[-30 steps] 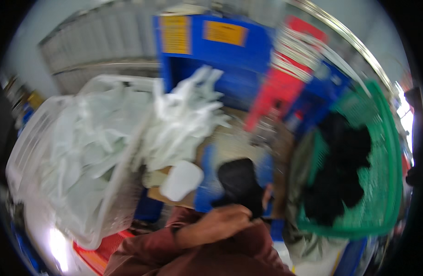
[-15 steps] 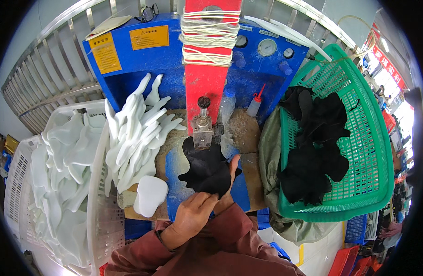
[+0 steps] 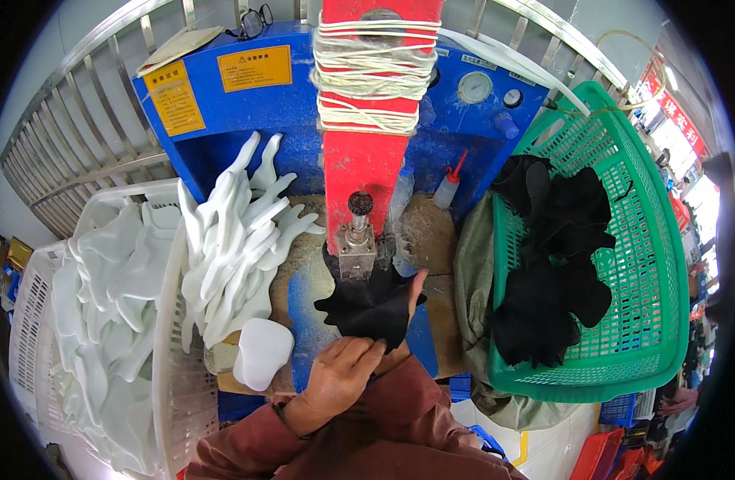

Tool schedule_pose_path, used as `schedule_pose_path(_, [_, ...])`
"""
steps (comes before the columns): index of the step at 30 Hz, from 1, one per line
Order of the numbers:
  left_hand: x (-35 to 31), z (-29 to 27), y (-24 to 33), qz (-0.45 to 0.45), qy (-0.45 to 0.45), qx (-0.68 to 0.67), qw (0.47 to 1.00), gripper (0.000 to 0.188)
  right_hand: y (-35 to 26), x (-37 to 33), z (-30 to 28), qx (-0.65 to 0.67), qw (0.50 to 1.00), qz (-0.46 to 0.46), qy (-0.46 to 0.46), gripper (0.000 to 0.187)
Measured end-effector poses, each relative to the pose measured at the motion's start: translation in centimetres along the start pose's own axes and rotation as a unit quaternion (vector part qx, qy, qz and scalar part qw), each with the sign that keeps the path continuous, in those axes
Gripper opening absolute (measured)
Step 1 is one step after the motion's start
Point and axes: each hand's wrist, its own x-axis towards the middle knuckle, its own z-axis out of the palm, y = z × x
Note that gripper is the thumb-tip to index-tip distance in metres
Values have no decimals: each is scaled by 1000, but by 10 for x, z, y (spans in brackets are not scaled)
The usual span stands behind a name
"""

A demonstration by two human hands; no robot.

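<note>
A limp black piece of sheet material (image 3: 371, 308) with a wavy edge lies under the metal head (image 3: 356, 260) of a red-armed press. My left hand (image 3: 339, 380) pinches its near edge between closed fingers. My right hand (image 3: 416, 290) is at the right side of the piece, its thumb raised along the edge; its other fingers are hidden beneath the black material, so their grip does not show. Beneath the piece is a worn blue work surface (image 3: 305, 352). Left of it sits a smooth white rounded pad (image 3: 263, 356).
White curved pieces (image 3: 235, 240) are heaped at the left, beside a white basket (image 3: 187, 392) filled with more. A green basket (image 3: 647, 336) at the right holds several black pieces (image 3: 535, 312). Behind stand the blue machine housing (image 3: 191, 152) and a small red-tipped bottle (image 3: 447, 188).
The whole view has shifted slightly. The black piece has turned a little under the press head, with both hands staying at its edges.
</note>
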Motion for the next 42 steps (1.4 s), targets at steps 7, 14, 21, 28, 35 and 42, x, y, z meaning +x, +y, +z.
schedule_pose_path(7, [15,6,-5,49,-21,7,999,36,-13,8,21,5,995,-66,-76,88])
schedule_pose_path(14, [18,3,-14,22,-10,40,999,31,-1,24,18,36,995,-73,-49,87])
schedule_pose_path(21, [0,-19,-11,-35,-18,26,999,25,27,21,7,37,999,14,-14,84])
schedule_pose_path(28, [-26,-29,11,-41,-35,-19,998,26,32,-20,1,-1,997,71,44,83])
schedule_pose_path(35, [-31,-34,29,-13,-59,-44,997,24,21,-51,3,-16,994,96,42,86])
schedule_pose_path(42, [-23,-27,35,4,-62,-66,996,27,2,-63,9,0,999,30,-38,89])
